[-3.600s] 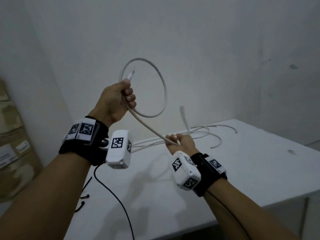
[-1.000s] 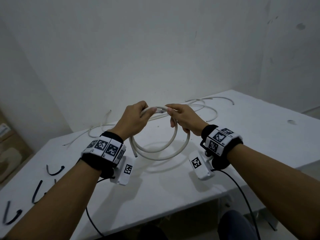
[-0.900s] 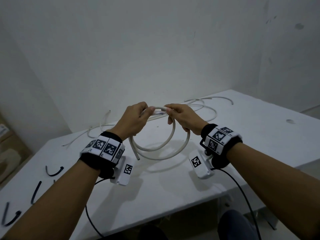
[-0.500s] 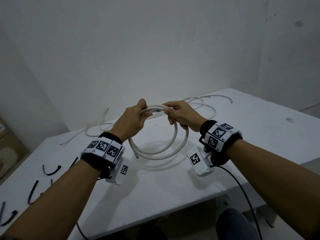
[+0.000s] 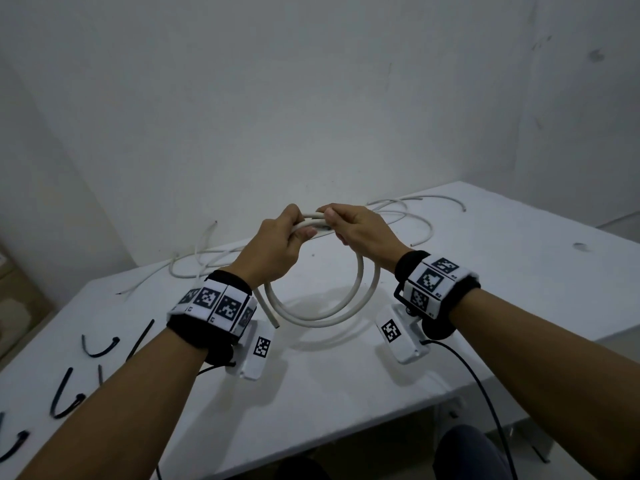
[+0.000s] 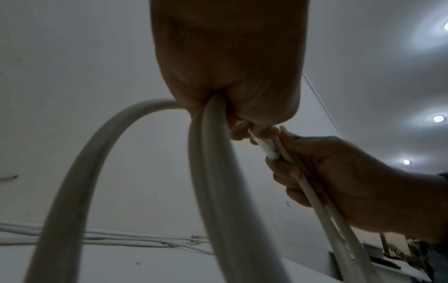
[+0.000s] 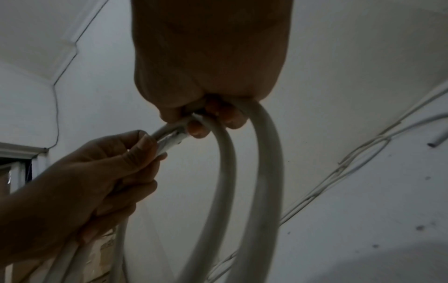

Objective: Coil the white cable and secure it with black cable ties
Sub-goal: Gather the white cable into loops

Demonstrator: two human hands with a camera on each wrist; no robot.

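Both hands, left hand (image 5: pixel 273 249) and right hand (image 5: pixel 360 228), clamp white cable (image 5: pixel 322 315) coil-top above table (image 5: pixel 519 271); black cable ties (image 5: pixel 100 348) left of coil, loose cables (image 5: pixel 398 216) behind.

white table (image 5: pixel 519 271) against bare white walls (image 5: pixel 277 98).

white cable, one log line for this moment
white cable: coiled, untied | left hand, right hand: gripping coil top | black cable ties: on table

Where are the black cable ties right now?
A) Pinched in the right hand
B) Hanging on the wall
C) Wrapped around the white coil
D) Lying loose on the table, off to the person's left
D: the black cable ties lie loose on the table, while both hands grip only the white cable.
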